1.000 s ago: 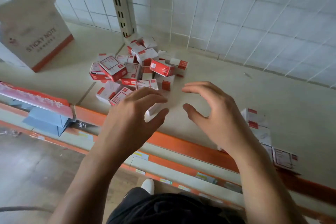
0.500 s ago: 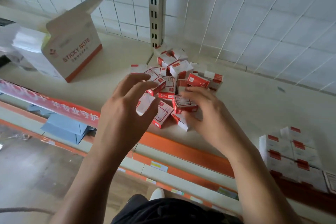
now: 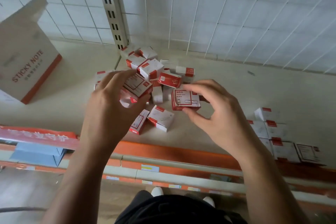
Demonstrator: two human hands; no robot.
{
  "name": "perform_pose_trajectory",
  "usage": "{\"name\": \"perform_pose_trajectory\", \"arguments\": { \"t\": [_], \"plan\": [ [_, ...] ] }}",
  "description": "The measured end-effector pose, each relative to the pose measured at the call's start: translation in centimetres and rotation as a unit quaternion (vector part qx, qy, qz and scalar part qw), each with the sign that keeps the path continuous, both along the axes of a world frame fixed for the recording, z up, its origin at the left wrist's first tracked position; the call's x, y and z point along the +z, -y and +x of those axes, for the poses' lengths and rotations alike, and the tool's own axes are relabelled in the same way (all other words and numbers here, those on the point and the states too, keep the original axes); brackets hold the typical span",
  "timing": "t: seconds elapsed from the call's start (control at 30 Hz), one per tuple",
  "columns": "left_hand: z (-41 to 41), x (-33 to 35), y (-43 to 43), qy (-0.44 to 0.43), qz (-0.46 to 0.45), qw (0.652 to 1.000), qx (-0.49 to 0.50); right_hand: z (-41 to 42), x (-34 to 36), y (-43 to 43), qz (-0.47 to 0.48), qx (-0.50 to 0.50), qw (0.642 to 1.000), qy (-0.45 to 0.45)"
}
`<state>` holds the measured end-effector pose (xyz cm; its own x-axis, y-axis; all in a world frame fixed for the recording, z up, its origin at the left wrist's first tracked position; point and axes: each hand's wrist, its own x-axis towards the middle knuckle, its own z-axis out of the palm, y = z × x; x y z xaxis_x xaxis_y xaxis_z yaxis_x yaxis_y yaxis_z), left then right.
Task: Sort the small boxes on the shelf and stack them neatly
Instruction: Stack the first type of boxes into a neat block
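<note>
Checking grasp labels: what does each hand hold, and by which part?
Right hand pinches a paper-clip box by its far and near edges. Left hand grips another small box from its left side.

— What is obscured?
— The left hand (image 3: pixel 109 107) covers part of the pile of boxes (image 3: pixel 154 71). The stacked boxes (image 3: pixel 276 132) at right are blurred, labels illegible.
— Cut off?
— The sticky-note carton (image 3: pixel 27 63), at the left edge.
</note>
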<state>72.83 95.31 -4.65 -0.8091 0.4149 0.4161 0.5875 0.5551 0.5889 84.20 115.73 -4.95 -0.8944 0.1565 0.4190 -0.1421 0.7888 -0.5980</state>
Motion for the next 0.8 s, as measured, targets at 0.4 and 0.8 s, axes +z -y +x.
{"name": "perform_pose_trajectory", "arguments": {
  "t": [0.4, 0.8],
  "plan": [
    [7.3, 0.4, -13.1, 0.024, -0.008, 0.975, -0.222, 10.1, 0.5, -9.5, 0.034, -0.163, 0.986, 0.026],
    [13.3, -0.7, -20.7, 0.044, -0.043, 0.962, -0.266, 16.5, 0.0, -16.7, 0.021, -0.181, 0.983, 0.032]
  ]
}}
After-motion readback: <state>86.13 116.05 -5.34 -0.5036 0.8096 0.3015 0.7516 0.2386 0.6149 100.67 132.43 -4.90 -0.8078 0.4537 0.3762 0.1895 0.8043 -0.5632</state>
